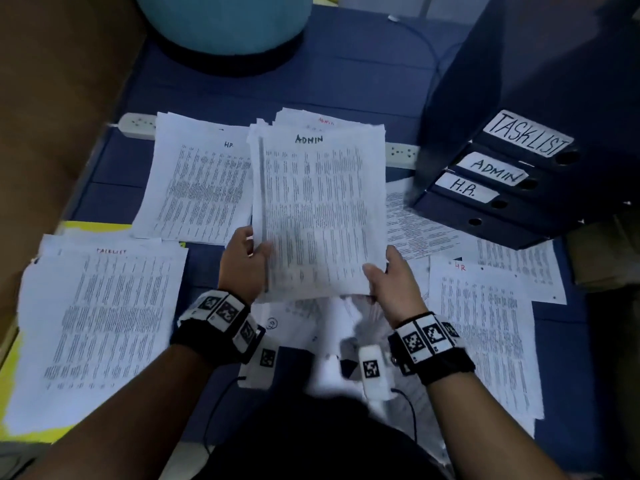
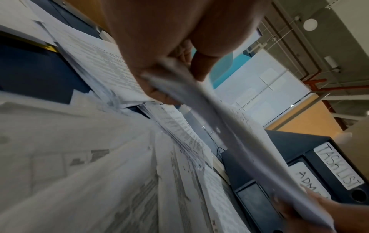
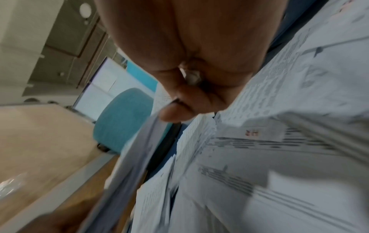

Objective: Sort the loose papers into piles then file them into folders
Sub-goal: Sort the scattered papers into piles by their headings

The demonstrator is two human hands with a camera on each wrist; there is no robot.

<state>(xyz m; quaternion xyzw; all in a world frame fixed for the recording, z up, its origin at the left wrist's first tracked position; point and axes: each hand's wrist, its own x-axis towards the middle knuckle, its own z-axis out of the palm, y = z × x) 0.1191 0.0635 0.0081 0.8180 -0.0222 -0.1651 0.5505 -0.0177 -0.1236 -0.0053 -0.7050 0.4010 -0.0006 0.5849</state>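
Note:
A stack of printed sheets headed ADMIN (image 1: 320, 209) is held up off the blue floor mat (image 1: 346, 81). My left hand (image 1: 244, 261) grips its near left edge, thumb on top. My right hand (image 1: 389, 282) pinches its near right corner. In the left wrist view the stack (image 2: 229, 126) runs slanting from my left hand (image 2: 169, 63) down to the right hand's fingers (image 2: 295, 209). The right wrist view shows my right hand (image 3: 179, 107) pinching the stack's edge (image 3: 137, 149). An HR pile (image 1: 201, 181) lies at the back left, a TASKLIST pile (image 1: 100, 327) at the near left, another HR pile (image 1: 485, 341) at the right.
Dark blue binders labelled TASKLIST (image 1: 528, 133), ADMIN (image 1: 493, 169) and H.R. (image 1: 465, 190) lie stacked at the right. A teal pouf (image 1: 221, 22) stands at the back. A white power strip (image 1: 138, 124) runs behind the piles. A yellow folder (image 1: 10, 368) lies under the TASKLIST pile.

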